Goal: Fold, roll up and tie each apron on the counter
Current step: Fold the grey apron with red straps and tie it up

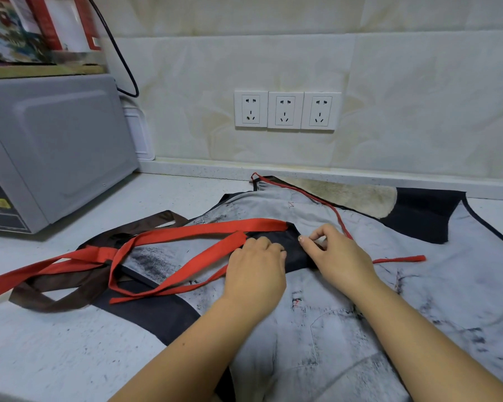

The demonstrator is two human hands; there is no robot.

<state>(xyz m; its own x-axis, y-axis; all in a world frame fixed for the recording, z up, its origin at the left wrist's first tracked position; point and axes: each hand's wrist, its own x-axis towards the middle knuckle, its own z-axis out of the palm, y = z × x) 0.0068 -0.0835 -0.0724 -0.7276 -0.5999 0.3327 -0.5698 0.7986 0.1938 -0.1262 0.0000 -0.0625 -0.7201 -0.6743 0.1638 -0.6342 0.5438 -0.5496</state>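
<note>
**Dark apron bundled, ties loose, more waiting**

The dark apron [279,235] sits mid-counter as a small tight bundle, on top of a grey apron [317,329] that's spread out flat. The left hand [256,265] is on it, fingers bent down over the near edge, holding it in place. The right hand [337,256] has thumb and forefinger pinched together at the bundle's right end, apparently on the cloth.

So folding and rolling look done here, by my read, but the tie isn't. The red straps [203,230] trail loose off to the left across the counter [56,343]. The grey apron is not yet folded, and a brown strap [151,220] at left hints at a third.

Hard to call: the left fingertips are tucked out of sight, and exactly what the right pinch holds is unclear. The grey apron runs off the right and bottom edges, and the brown piece is mostly buried.
</note>
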